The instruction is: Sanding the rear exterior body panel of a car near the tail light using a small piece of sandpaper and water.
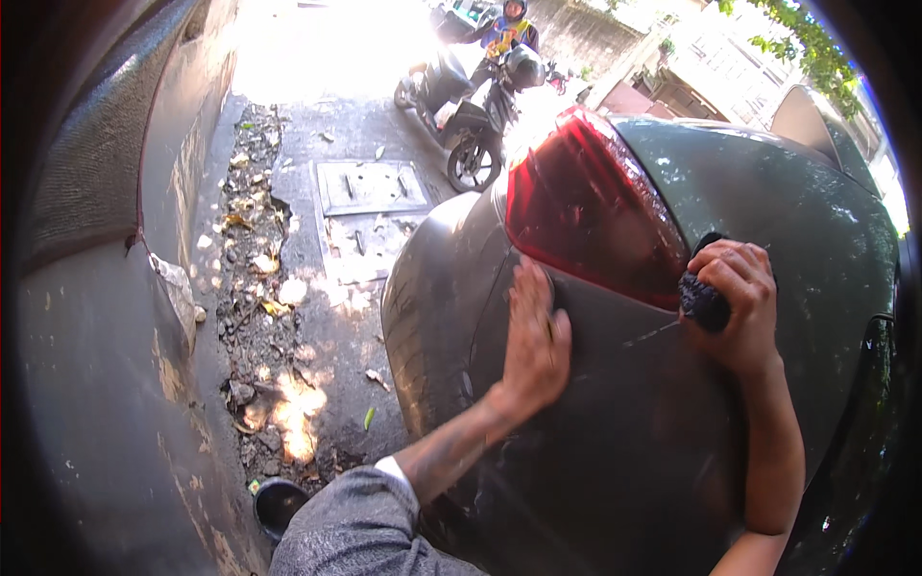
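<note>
A dark grey-green car (615,422) fills the right half of the head view, its red tail light (591,206) at the upper middle. My left hand (538,341) lies flat against the body just below the light's left end, fingers stretched out and holding nothing. By the light's lower right corner, my right hand (744,298) grips a dark, bunched cloth (704,298) pressed to the panel. The cloth's far side is hidden by the fingers. A pale streak runs on the paint left of the right hand.
A wall (106,384) runs along the left, with a strip of leaves and rubble (254,250) at its foot. A dark bucket (279,506) stands at lower left. Metal covers (370,187) lie in the ground. Beyond, a helmeted person (509,34) is beside a parked motorcycle (471,106).
</note>
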{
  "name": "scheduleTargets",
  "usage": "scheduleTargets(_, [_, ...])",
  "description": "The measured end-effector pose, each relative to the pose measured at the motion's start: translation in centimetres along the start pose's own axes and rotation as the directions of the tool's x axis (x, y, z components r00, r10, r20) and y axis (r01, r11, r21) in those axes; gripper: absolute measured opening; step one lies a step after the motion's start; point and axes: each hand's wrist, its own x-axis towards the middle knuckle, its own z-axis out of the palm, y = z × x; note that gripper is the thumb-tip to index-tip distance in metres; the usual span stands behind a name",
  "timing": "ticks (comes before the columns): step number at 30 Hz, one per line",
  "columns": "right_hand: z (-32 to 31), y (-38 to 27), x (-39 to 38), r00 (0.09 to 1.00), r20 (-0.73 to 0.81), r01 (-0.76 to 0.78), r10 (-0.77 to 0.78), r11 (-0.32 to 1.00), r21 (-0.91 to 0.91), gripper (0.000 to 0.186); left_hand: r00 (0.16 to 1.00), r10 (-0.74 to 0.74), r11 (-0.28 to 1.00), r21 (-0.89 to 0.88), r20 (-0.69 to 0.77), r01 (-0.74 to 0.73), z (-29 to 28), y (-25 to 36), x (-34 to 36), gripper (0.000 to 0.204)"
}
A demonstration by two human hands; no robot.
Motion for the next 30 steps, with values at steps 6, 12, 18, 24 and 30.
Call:
scheduleTargets(6, [-0.1,0.6,-0.4,1.000,0.021,0.007,-0.007,1.000,0.010,0.029,0.992,0.083,0.993,-0.095,0.093,-0.074,1.3,2.9,-2.5,0.064])
scheduleTargets(12, [-0.3,0.1,-0.5,0.999,0.045,-0.006,0.004,0.999,0.041,0.031,0.997,0.045,0.989,-0.143,0.064,-0.036,0.5,3.7,-4.1,0.062])
scheduleTargets(18, [-0.6,-0.1,0.2,1.000,-0.004,0.010,-0.009,1.000,0.017,0.028,0.995,-0.099,0.989,-0.110,-0.004,0.098,-0.7,1.3,-0.5,0.066])
scheduleTargets(24, [-0.7,-0.9,0.5,1.000,-0.021,0.021,-0.020,1.000,0.019,0.023,0.995,-0.097,0.980,-0.176,0.000,0.096,-1.8,0.4,1.0,0.067])
scheduleTargets(30, [-0.3,-0.5,0.6,1.000,-0.021,0.023,-0.023,1.000,0.005,0.024,0.996,-0.048,0.992,-0.112,0.070,0.055,-2.9,-2.0,1.3,0.065])
